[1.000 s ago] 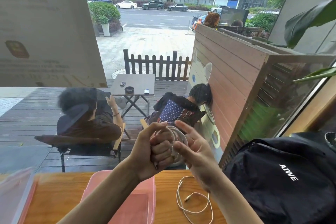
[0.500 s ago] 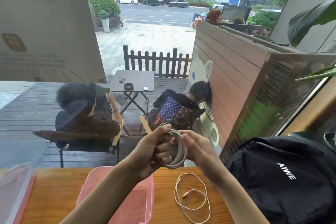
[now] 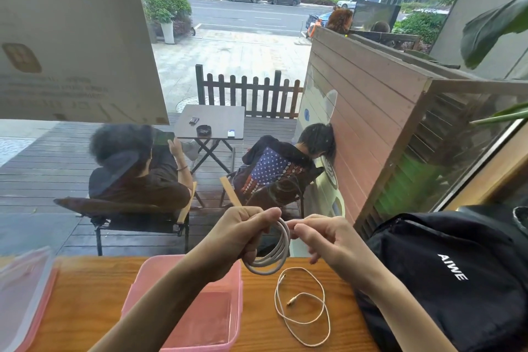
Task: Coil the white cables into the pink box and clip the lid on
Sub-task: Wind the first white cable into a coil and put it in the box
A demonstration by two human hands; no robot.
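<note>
Sitting empty, pink box (image 3: 228,288); coiled cable (image 3: 274,254) in left hand (image 3: 243,234).

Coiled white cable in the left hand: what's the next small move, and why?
Probably lower the coiled cable into the open pink box. The left hand grips finished loops just above its right rim, the right hand pinches their top, and a thinner cable waits on the table.

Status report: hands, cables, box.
Left hand clamps coiled cable; right hand pinches its top. Second cable loose on table. Pink box open, lid off. Nothing blocking.
</note>
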